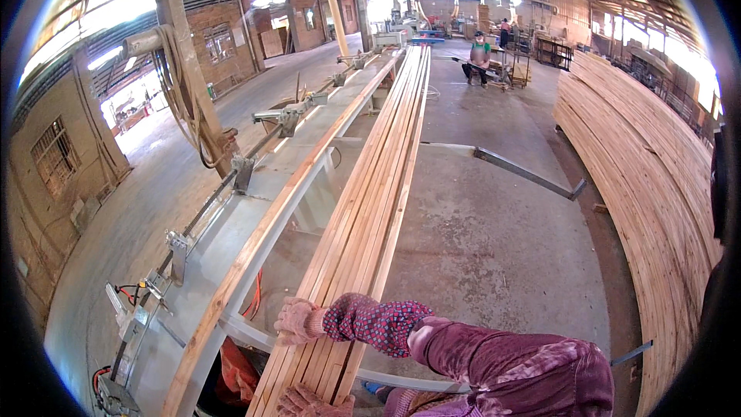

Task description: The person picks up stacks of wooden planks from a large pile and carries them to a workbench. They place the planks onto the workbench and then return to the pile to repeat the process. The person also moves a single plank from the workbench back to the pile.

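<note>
A bundle of long, narrow wooden strips point(369, 208) runs from the lower edge far into the hall. My right hand point(299, 322), in a pinkish knit glove, reaches across the bundle from the right. Its fingers bend over the left edge of the strips and grip them. Nearer, at the lower edge, my left hand point(309, 401) in a like glove rests on top of the strips with its fingers laid across them, partly cut off by the picture's edge. A patterned oversleeve covers my right forearm.
Left of the bundle runs a long grey metal machine bed point(224, 220) with clamps and a single wooden strip point(255, 266) along its edge. A tall stack of boards point(641, 162) stands at right. A metal bar point(525, 172) juts over the floor. Farther off sits a person point(478, 58).
</note>
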Motion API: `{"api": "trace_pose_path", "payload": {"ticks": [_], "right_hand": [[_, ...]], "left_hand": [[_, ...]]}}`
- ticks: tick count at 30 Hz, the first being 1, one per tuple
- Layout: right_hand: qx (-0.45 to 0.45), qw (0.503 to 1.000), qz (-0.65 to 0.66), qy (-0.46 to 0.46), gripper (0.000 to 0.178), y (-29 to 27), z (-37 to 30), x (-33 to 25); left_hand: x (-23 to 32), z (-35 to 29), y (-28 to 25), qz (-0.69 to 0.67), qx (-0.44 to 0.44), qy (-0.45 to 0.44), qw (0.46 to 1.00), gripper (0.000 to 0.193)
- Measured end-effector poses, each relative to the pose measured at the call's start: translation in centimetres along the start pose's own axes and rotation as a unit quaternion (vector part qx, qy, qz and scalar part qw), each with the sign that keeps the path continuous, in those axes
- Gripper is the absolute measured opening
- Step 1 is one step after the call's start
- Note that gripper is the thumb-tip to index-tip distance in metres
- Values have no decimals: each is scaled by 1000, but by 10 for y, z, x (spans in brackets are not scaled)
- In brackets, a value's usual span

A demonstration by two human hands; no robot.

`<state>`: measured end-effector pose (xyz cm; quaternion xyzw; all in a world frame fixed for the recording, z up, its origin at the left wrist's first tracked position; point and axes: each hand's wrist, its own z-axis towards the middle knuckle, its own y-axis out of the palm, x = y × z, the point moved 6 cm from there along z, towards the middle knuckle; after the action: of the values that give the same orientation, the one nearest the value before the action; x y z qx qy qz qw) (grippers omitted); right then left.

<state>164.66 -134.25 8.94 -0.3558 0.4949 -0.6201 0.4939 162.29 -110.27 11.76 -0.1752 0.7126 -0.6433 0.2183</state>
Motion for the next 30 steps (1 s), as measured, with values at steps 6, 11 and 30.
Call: {"api": "trace_pose_path", "payload": {"ticks": [6,11,30], "right_hand": [[11,1000,26,1,47,-1,0,1],[33,999,25,-3,48,9,-1,5],[93,994,52,2,47,19,0,8]], "left_hand": [[1,0,1,6,1,0,1000,117],[2,2,3,4,1,-1,1000,119],[0,2,3,2,5,-8,1000,119]]}}
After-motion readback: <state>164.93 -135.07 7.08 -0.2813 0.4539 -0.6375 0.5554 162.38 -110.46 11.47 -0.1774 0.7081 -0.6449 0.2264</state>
